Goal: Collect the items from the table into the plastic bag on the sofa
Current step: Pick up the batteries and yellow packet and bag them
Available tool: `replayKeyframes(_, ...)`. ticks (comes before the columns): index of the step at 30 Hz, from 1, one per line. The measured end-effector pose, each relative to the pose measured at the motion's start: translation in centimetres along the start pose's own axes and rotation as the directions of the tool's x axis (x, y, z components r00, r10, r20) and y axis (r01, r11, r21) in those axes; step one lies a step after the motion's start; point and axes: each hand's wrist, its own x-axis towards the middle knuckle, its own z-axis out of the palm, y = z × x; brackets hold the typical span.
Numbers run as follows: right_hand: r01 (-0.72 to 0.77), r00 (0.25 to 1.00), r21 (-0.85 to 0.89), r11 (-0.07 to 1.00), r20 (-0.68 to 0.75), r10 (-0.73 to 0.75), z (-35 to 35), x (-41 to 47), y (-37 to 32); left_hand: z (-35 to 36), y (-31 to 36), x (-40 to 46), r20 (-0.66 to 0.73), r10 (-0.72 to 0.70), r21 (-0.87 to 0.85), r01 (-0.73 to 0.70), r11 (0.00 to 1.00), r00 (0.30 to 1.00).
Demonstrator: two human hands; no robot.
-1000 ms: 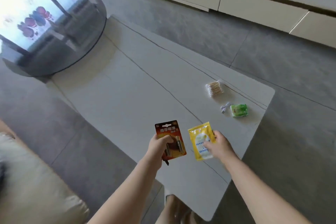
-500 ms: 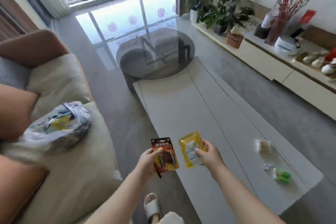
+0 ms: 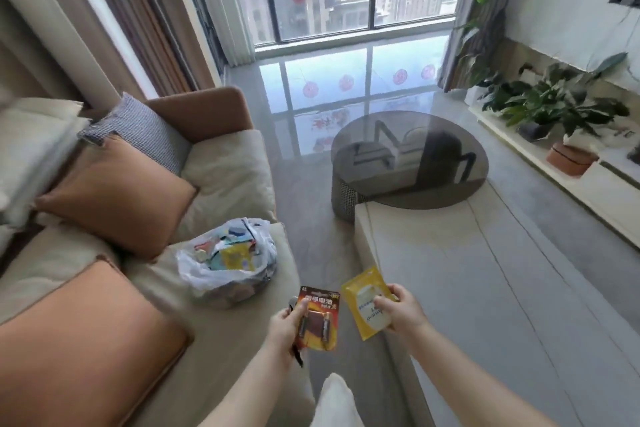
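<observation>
Sofa (image 3: 221, 333) cushions fill my left, the plastic bag (image 3: 227, 262) gaping there, ready. My left hand (image 3: 285, 324) pinches the battery card (image 3: 318, 319), my right hand (image 3: 401, 314) pinches the yellow sachet (image 3: 367, 309), both held upright for dropping in.

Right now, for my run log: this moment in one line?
left hand: holds battery pack | right hand: holds yellow packet | plastic bag: open on sofa

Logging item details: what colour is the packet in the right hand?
Yellow with a white panel: the packet, pinched by the right hand, seen in the head view.
</observation>
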Motion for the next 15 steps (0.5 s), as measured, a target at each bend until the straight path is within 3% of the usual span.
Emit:
replayKeyframes(6,0.028,0.988,-0.119,0.993,0.154,-0.009,8.5,4.9,-4.7,-6.9,3.1,2.4,-0.2,0.021,-0.138,-0.049,0.989,0.98)
replayKeyframes(15,0.029,0.935,-0.355,0.934,0.339,0.1,18.4,14.3,-9.0,-11.0,7.6,8.4,-0.457,-0.098,-0.325,-0.063,0.944,0.884)
